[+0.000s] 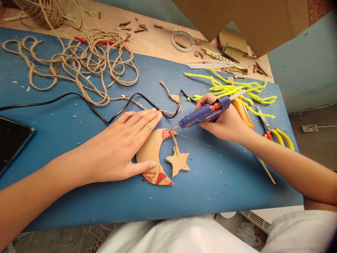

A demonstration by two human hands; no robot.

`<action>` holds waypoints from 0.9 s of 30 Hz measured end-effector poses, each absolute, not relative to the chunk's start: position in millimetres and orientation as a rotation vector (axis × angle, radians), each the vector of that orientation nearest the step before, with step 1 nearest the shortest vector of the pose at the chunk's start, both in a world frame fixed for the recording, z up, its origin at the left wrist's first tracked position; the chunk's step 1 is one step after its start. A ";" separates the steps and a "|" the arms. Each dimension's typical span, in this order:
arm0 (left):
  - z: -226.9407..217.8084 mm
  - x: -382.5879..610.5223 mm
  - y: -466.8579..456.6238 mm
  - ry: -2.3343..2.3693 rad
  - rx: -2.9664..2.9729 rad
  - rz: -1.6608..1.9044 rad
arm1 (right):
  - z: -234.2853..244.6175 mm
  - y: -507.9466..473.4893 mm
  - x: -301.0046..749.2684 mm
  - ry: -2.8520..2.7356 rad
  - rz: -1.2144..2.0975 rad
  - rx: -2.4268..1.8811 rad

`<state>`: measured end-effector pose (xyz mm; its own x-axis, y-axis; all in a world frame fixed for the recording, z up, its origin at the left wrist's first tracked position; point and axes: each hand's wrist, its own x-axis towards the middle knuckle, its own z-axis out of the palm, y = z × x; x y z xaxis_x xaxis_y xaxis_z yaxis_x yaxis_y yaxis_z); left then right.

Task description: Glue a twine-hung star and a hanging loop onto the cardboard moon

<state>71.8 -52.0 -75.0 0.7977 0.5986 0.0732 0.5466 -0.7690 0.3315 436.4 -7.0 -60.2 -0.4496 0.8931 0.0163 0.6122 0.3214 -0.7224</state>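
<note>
My right hand (223, 119) is wrapped round a blue hot glue gun (201, 115), whose nozzle touches or nearly touches the upper tip of a cardboard crescent moon (149, 154). My left hand (121, 146) lies flat with fingers stretched, over the moon's left side and the table beside it. Red print shows at both ends of the moon. From its upper tip a short piece of twine leads down to a small cardboard star (179, 162), which lies in the crescent's opening. A thin strand of glue stretches rightward from the nozzle area.
Loose jute twine (97, 66) and a black cord (137, 94) cross the blue table (105, 203). Yellow-green pipe cleaners (218, 84), scissors (276, 135) and glue sticks (210, 65) lie to the right. A tape roll (182, 41) sits behind; a dark-screened device (13, 140) is at left.
</note>
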 end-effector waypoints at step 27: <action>-68.7 71.2 -50.1 0.853 2.680 0.171 | -58.9 -8.8 442.4 -2.248 0.843 -1.403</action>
